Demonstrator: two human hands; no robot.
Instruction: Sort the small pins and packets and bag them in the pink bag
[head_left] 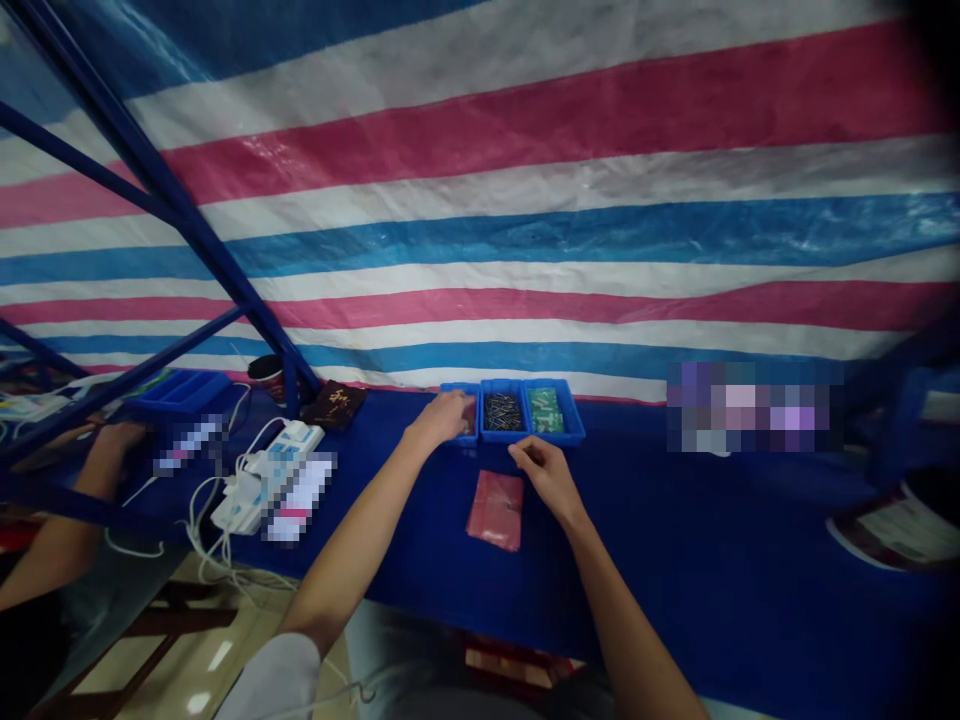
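Observation:
My left hand [448, 414] reaches into the left blue tray [471, 438], where something reddish shows beside the fingers. Its fingertips are partly hidden, so whether they grip anything is unclear. My right hand [549, 474] hovers over the table in front of the trays, its fingers curled and pressed together; anything between them is too small to make out. Below and left of it lies a flat pink-red plastic packet [496, 510]. The middle tray holds many thin dark metal pieces like screws or nails [502, 412]. Green packets [545, 409] fill the right tray.
To the left lie a white power strip [289, 450] with tangled cables, a brown packet [334, 404] and a dark cup [267, 376]. Another person's hand [116, 445] is beyond the blue metal frame [217, 265]. A tub [892, 525] stands far right; striped sheeting [525, 240] hangs behind.

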